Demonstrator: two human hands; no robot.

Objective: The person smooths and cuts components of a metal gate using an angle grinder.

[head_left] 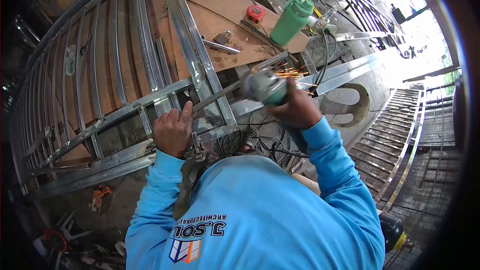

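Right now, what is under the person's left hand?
The left hand rests on a bar of the steel gate frame, left of the angle grinder. Its palm covers the spot below, so the bar's surface there cannot be seen.

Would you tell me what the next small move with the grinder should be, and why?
Probably ease the grinder slightly along the rail, since sparks show it biting at one spot. The right hand grips it, and the left hand braces on the frame, clear of them.
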